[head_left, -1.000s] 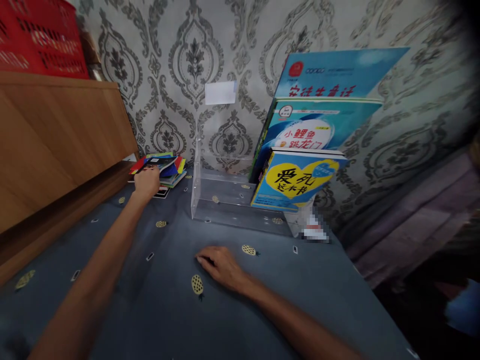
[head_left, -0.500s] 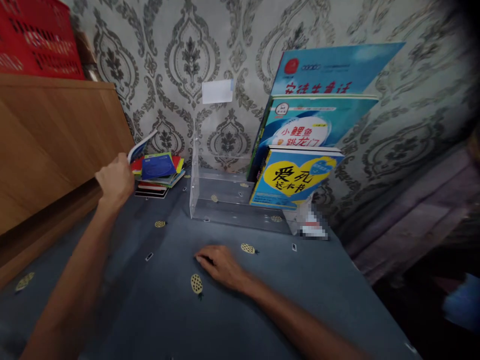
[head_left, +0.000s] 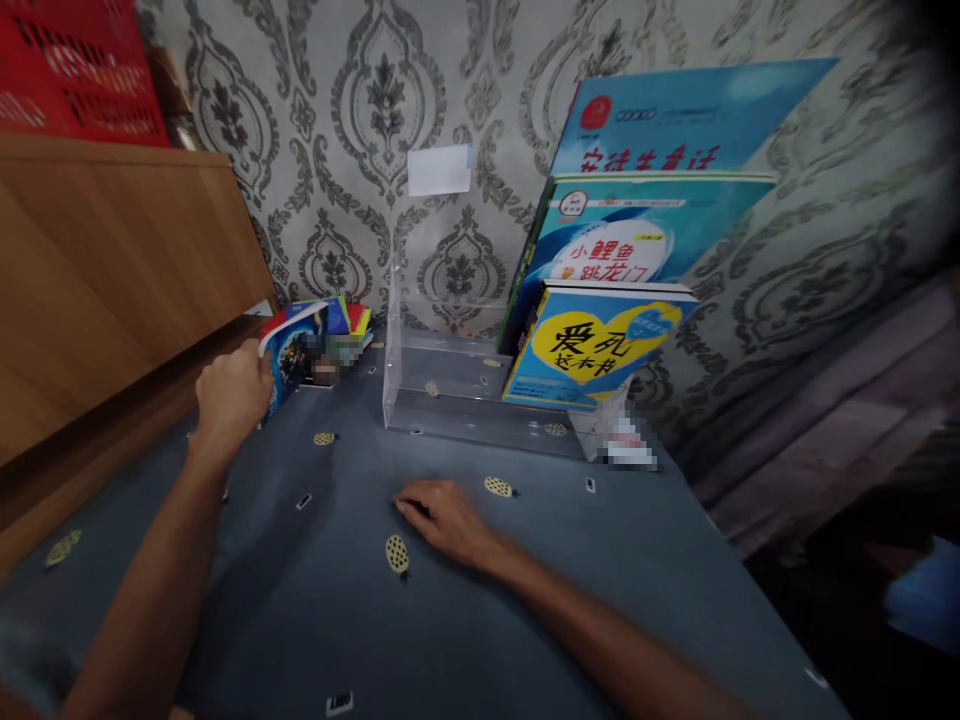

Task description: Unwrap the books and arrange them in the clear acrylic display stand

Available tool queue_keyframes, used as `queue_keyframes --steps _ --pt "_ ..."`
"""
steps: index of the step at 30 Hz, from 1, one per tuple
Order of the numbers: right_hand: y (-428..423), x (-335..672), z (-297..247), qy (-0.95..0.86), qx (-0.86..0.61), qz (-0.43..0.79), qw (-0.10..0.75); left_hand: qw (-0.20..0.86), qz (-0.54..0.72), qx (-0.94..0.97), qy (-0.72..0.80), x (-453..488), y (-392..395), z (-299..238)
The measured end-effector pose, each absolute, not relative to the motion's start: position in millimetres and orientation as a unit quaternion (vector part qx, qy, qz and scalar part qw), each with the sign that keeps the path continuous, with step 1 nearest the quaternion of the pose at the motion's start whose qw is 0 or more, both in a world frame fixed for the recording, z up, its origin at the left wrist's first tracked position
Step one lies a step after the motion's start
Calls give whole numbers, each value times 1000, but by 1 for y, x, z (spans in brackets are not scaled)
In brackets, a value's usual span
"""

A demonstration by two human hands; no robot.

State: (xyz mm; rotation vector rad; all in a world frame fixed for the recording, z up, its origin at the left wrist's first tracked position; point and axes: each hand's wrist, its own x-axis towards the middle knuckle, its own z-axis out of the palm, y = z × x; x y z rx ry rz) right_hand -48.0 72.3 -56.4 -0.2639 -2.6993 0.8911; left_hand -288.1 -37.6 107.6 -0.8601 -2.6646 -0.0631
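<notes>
My left hand (head_left: 234, 392) is closed on the edge of a thin book (head_left: 289, 365) with a blue, dark-pictured cover. It holds the book tilted upright in front of a stack of books (head_left: 356, 325), partly hiding that stack. My right hand (head_left: 444, 522) rests on the patterned tablecloth with its fingers loosely curled together, and nothing shows in them. Beyond it stands a clear acrylic book rack (head_left: 480, 435). Its right side holds several upright books, with a blue and yellow book (head_left: 592, 345) in front, a teal book (head_left: 660, 235) behind, and a taller blue book (head_left: 697, 115) at the back.
A wooden cabinet (head_left: 112, 290) borders the table on the left, with a red plastic basket (head_left: 82, 80) on top. Patterned wallpaper (head_left: 330, 180) bearing a white label (head_left: 439, 170) rises behind the rack. The table's right edge slants toward a dark area.
The book in my left hand has come down and turned, so that its blue cover now faces me in front of the stack. My right hand stays on the table. The view has shifted slightly.
</notes>
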Motion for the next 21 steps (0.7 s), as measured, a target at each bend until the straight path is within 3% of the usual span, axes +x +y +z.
queue_keyframes --steps 7,12,16,21 --pt "72 -47 -57 -934 -90 311 149 142 -24 -345 -927 -286 -48 109" --pt "72 -48 -58 -936 -95 305 148 134 51 -363 -921 -257 -66 91" --pt "72 -48 -59 -937 -92 300 153 4 92 -457 -884 -244 -87 58" --pt "72 -49 -61 -936 -85 301 162 -149 4 -595 -790 -277 -94 21"
